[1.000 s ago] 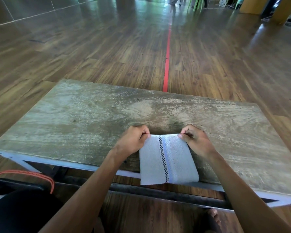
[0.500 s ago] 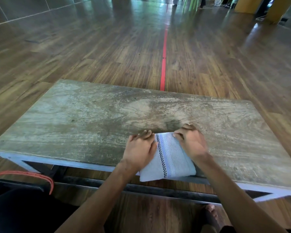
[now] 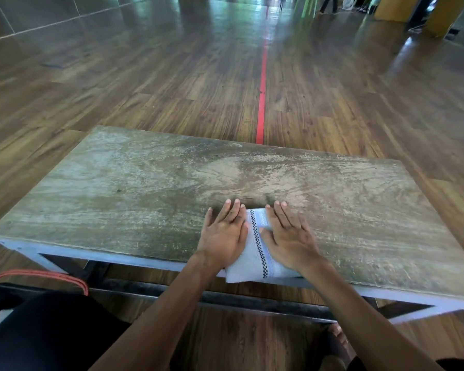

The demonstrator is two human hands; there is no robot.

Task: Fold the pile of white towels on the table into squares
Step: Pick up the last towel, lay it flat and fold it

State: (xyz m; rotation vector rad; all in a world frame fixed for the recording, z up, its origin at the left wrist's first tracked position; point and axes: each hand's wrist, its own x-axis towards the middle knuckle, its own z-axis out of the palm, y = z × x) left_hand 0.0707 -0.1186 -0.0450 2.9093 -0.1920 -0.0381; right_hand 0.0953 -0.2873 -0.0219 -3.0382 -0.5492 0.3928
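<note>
Towel (image 3: 248,269) sits folded at the table's (image 3: 145,188) near edge, its lower end hanging just over it. Your left hand (image 3: 224,234) and right hand (image 3: 289,242) lie flat on it, fingers straight, pressing either side of the checkered stripe (image 3: 259,246).

A glossy wood-plank floor (image 3: 145,84) with a red line (image 3: 261,97) stretches beyond the worn table (image 3: 118,188).
</note>
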